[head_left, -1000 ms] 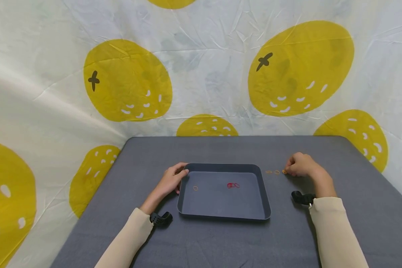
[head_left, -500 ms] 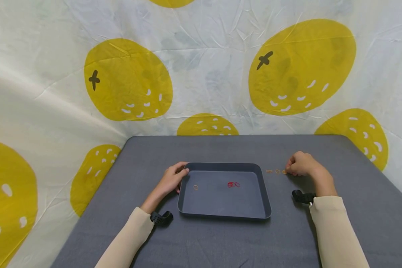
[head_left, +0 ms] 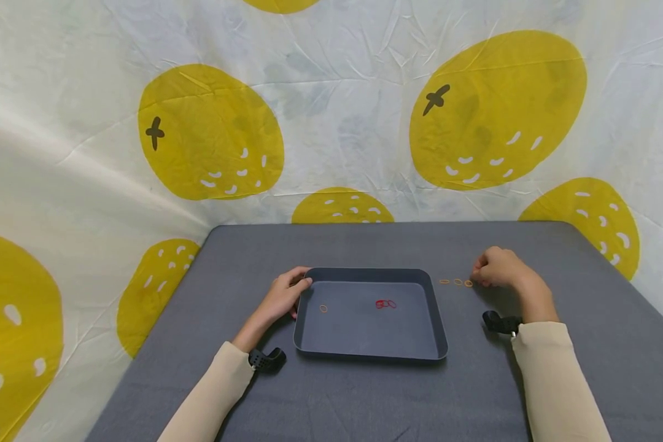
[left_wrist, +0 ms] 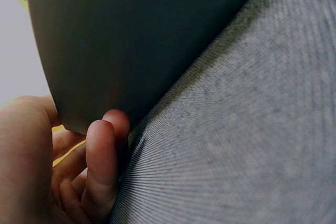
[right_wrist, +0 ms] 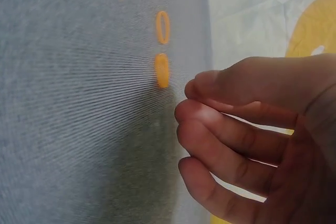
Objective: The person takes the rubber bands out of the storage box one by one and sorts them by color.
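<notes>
table: grey fabric top, rounded far corners | backdrop: white, creased, printed yellow fruits, behind table

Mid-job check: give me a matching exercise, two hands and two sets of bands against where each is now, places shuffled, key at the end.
Things
1. left hand
2. right hand
3. red bands
4. three orange bands

Places
A. lying in the tray, near its middle
B. in a row on the table, right of the tray
C. just beyond the row's end farther from the tray
D. gripping the tray near its far left corner

Pairs: 1-D, 2-C, 3-A, 4-B
</notes>
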Available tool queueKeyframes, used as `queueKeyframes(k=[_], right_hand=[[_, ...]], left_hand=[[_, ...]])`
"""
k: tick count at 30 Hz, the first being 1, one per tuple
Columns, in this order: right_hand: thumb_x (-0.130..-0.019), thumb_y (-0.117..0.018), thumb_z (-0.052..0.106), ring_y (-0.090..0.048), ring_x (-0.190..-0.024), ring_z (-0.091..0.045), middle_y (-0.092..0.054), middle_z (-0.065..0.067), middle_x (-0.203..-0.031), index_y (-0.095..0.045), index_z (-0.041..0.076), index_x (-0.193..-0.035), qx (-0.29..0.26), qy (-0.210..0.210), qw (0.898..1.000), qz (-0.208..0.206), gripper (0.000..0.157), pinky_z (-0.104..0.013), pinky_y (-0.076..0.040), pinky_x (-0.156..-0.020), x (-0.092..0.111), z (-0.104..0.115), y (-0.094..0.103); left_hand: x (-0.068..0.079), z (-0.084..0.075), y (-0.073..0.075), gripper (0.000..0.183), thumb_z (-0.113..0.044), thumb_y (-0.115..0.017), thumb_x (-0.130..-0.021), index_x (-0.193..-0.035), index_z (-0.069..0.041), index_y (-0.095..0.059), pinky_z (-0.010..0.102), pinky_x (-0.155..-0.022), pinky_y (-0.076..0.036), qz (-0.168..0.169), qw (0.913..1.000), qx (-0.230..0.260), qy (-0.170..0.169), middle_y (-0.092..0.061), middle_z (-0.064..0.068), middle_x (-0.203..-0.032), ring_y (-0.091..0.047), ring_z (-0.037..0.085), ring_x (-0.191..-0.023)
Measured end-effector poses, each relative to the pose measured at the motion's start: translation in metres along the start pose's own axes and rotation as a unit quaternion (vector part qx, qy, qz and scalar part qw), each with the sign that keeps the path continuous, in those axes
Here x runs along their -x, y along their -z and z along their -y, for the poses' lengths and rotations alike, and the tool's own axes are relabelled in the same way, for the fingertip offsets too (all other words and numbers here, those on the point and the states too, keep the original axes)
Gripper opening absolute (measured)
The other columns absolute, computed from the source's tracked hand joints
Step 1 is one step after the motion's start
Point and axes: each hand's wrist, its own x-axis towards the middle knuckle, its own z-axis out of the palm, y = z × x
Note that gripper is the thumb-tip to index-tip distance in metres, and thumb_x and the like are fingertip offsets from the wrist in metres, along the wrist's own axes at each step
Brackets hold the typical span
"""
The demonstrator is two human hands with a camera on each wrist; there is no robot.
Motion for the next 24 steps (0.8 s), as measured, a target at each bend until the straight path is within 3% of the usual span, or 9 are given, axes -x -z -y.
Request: queueKeyframes(k=[6,12,18,24], right_hand=[[-0.094,-0.063,0.013,-0.057,-0.070,-0.017,-0.066,-0.001,-0.070,-0.074,0.000,-0.090,0.000,0.001,1.000,0.005,0.018,-0.030,-0.044,-0.063,0.001,0.008,0.006],[-0.096,-0.064,0.016,-0.060,-0.072,-0.015,-0.068,-0.001,-0.074,-0.074,-0.002,-0.095,-0.014,0.006,1.000,0.006,0.021,-0.029,-0.048,-0.065,0.002,0.015,0.009],[-0.097,-0.064,0.016,-0.063,-0.073,-0.014,-0.071,-0.005,-0.080,-0.074,-0.005,-0.098,-0.028,0.009,1.000,0.009,0.023,-0.030,-0.053,-0.066,0.004,0.021,0.010],[-0.097,-0.066,0.017,-0.063,-0.073,-0.013,-0.071,-0.005,-0.079,-0.074,-0.003,-0.097,-0.026,0.014,1.000,0.007,0.022,-0.029,-0.051,-0.066,0.003,0.026,0.007]], left_hand=[[0.000,0.001,0.000,0.033,-0.032,-0.058,-0.106,-0.138,-0.026,-0.064,0.044,-0.040,-0.055,0.003,1.0000,0.003,-0.006,-0.073,0.009,-0.099,-0.054,0.018,-0.041],[0.001,0.002,0.001,0.032,-0.033,-0.058,-0.106,-0.138,-0.029,-0.064,0.044,-0.041,-0.055,0.005,1.0000,0.004,-0.007,-0.072,0.010,-0.095,-0.054,0.019,-0.041],[0.001,0.001,0.001,0.035,-0.033,-0.058,-0.106,-0.140,-0.026,-0.064,0.043,-0.040,-0.055,0.004,0.9999,0.008,-0.005,-0.074,0.010,-0.113,-0.053,0.018,-0.041],[0.002,0.001,0.000,0.037,-0.033,-0.058,-0.106,-0.142,-0.024,-0.062,0.043,-0.041,-0.055,0.004,1.0000,0.006,-0.003,-0.074,0.010,-0.115,-0.053,0.018,-0.041]])
